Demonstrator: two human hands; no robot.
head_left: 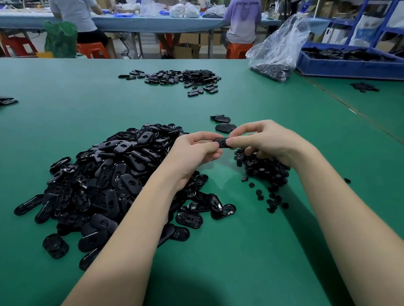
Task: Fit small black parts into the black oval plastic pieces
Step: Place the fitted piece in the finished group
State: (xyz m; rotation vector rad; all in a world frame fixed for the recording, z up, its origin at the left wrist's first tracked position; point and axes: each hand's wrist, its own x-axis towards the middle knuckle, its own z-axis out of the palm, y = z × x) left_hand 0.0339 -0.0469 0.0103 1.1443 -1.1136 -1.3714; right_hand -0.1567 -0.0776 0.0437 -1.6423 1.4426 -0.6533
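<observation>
Both hands were up off the green bench (pixel 204 261), meeting over the gap between the two heaps. One black oval piece (pixel 222 142) sat between them, long axis roughly left-right: left hand (pixel 196 151) pinched its left end with curled fingers, right hand (pixel 265 140) pinched its right end, thumb on the near edge. So each grip was narrow and closed on the same piece; only its middle showed between the fingertips. Couldn't tell whether a small part was seated in it, fingers covered that. Big pile of oval pieces (pixel 116 183) lay under and left of the left forearm. Heap of small black parts (pixel 265 172) lay right below the right hand, a few strays toward the near side. Two loose ovals (pixel 224 124) lay just beyond the hands. Farther back: another oval pile (pixel 183 79), clear plastic bag (pixel 275 50), blue bin (pixel 354 68).
</observation>
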